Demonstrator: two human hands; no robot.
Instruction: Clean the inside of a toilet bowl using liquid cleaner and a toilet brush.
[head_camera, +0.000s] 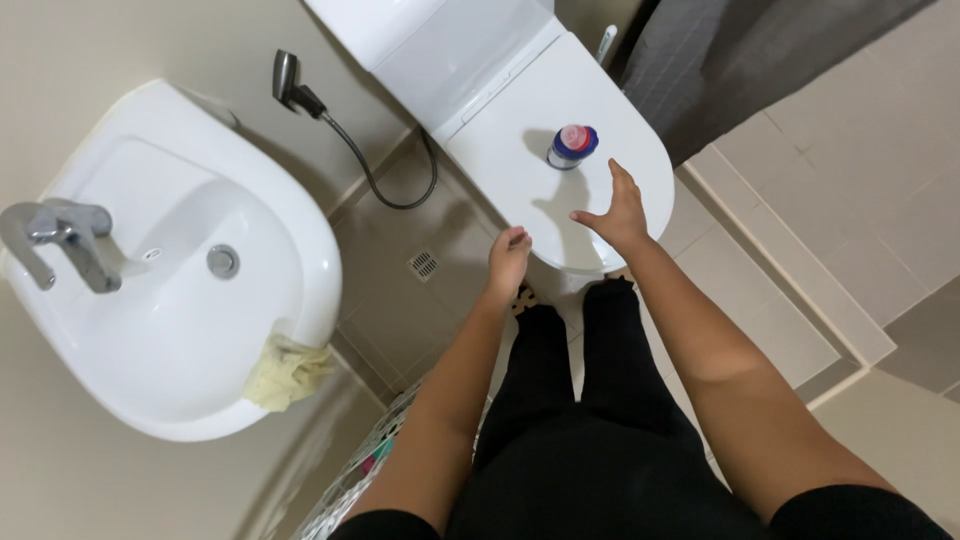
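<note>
A small bottle (572, 146) with a blue body and a red cap stands upright on the closed white toilet lid (520, 150). My right hand (615, 210) hovers just below the bottle, fingers spread, holding nothing and not touching it. My left hand (508, 256) hangs near the lid's front edge with fingers loosely curled and nothing in it. My legs in black trousers stand directly in front of the toilet.
A white wall basin (180, 330) with a chrome tap (60, 240) is at left; a pale yellow cloth (285, 370) drapes over its rim. A hand sprayer (290, 85) with hose hangs on the wall. A floor drain (424, 264) sits in the beige tiles.
</note>
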